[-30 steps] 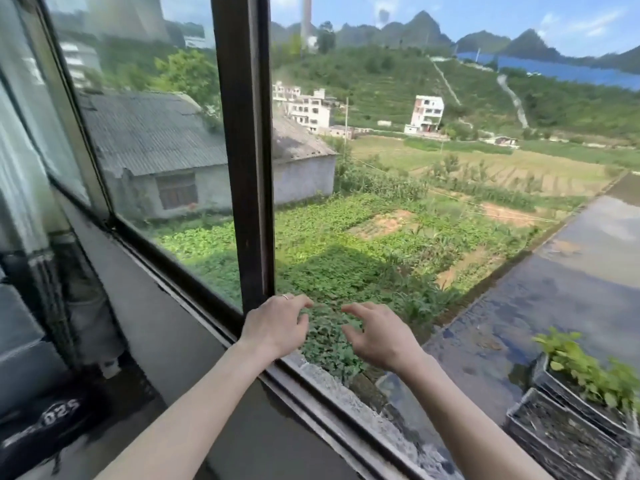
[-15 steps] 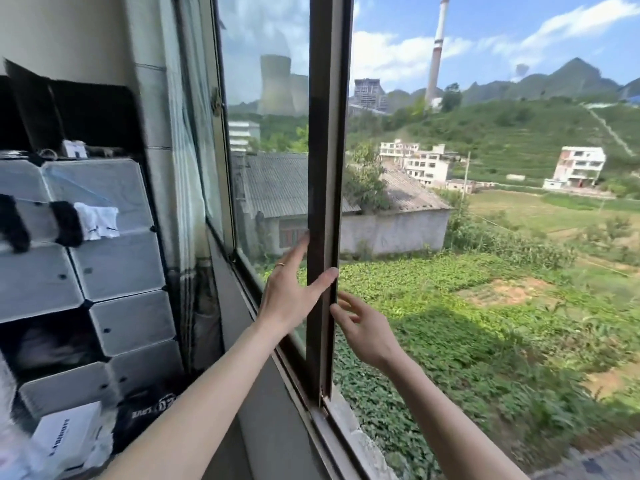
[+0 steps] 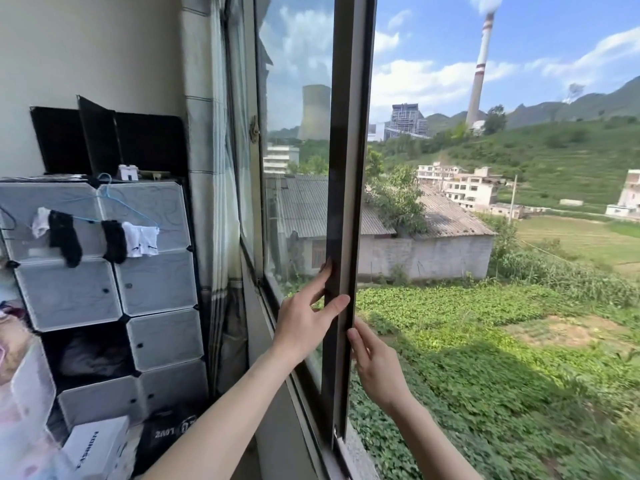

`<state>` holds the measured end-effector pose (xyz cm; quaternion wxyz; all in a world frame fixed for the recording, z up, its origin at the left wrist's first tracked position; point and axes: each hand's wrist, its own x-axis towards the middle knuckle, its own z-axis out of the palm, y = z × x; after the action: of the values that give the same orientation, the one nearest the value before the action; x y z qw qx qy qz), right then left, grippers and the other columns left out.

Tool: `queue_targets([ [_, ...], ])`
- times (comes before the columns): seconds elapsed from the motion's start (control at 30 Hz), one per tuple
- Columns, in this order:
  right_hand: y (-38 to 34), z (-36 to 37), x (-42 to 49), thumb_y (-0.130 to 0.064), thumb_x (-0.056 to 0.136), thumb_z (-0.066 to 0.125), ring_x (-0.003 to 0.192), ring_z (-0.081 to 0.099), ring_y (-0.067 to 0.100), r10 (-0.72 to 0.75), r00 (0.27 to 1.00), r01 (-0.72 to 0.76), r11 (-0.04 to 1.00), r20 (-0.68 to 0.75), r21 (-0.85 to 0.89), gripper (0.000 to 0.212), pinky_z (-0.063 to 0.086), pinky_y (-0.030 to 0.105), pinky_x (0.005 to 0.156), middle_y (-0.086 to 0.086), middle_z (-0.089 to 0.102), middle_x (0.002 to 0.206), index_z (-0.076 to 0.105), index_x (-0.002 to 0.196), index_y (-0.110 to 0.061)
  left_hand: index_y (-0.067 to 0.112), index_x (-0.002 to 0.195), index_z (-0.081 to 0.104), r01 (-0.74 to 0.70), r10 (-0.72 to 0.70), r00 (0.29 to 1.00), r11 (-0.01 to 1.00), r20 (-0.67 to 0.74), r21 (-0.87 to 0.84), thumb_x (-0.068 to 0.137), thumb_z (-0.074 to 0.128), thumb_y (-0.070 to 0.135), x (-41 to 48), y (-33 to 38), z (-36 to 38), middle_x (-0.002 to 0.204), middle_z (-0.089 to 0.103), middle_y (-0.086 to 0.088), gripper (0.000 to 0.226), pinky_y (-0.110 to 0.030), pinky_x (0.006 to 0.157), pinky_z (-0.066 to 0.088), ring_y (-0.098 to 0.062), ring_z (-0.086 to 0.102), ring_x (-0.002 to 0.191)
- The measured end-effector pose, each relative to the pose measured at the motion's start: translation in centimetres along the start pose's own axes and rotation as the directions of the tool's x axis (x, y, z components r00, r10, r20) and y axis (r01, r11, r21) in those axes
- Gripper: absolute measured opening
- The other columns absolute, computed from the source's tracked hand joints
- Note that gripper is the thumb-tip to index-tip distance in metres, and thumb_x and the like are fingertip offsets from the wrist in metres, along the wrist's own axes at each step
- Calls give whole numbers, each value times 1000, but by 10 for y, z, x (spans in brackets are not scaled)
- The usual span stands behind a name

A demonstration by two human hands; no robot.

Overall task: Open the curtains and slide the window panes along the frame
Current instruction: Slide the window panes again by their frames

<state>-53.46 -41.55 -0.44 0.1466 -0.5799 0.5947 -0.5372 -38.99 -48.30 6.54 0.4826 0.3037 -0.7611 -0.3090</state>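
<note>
Window pane (image 3: 298, 133) upright in front of both hands, glass to the left, open gap to the right, its dark stile (image 3: 346, 168) rising between them. Left hand (image 3: 304, 323) spread against the stile from the room side, fingers straight, thumb pressed on its face, forefinger laid up along the glass-side edge, not clenched. Right hand (image 3: 379, 370) just lower and to the right, out in the gap, fingertips touching the stile's outer edge; gripping or merely touching, impossible to tell. Below the hands, the frame track (image 3: 311, 427) and a rough stone sill (image 3: 356, 455). Left of the left hand, another frame upright with a small latch (image 3: 254, 128), then the curtain (image 3: 207, 202) gathered into a narrow bundle by the wall, off the glass. Further left, a cube cabinet (image 3: 69, 296) with translucent doors, black and white socks (image 3: 65, 237) hung on a blue hanger (image 3: 128, 208) across its front, black panels (image 3: 145, 143) propped on top, a white box (image 3: 93, 448) at its foot. Pale plain wall (image 3: 86, 46) above. Beyond the right hand, open air: green crop field (image 3: 485, 341), a grey-roofed block building (image 3: 433, 251), a striped chimney (image 3: 479, 67) on the hillside. Above the left hand, through the glass, a cooling tower (image 3: 315, 112).
</note>
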Motion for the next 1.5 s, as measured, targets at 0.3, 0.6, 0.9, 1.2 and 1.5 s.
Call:
queue_targets([
  [0.3,25,52,90,-48,100,42,118,60,8,32,999,-32,999,32,1,47,43,30,105,-17,56,134,47,143,-30,39,146,39,38,-37,999,998,-13,49,82,60,63,76,-58,-18,148,43,16,71,-16,102,27,-1,38,134],
  [0.6,46,119,194,-47,101,39,113,63,13,72,997,-72,997,12,-8,41,46,31,101,-20,58,123,48,140,-36,38,145,41,42,-42,999,994,0,98,84,62,59,175,-135,-49,147,46,15,68,-16,99,26,-7,43,133],
  [0.9,70,173,287,-45,102,39,121,53,5,101,995,-102,995,-21,-20,43,34,15,99,-14,56,134,48,142,-32,39,145,40,33,-32,999,995,-8,91,86,64,56,258,-203,-71,145,48,14,66,-15,97,29,-7,46,130],
  [1.2,101,225,388,-43,102,40,108,48,-10,60,998,-60,998,-11,-22,40,30,-2,87,-22,52,120,53,137,-29,34,147,39,21,-18,1000,992,-24,127,86,65,53,349,-279,-88,150,42,11,69,-20,103,27,-11,41,136],
  [1.5,128,263,462,-45,100,43,89,54,-24,79,997,-79,997,3,25,23,35,-3,72,-30,59,100,56,118,-42,45,146,29,-89,116,976,985,-185,146,81,75,42,411,-333,-94,160,-10,19,80,-29,116,16,7,3,144],
])
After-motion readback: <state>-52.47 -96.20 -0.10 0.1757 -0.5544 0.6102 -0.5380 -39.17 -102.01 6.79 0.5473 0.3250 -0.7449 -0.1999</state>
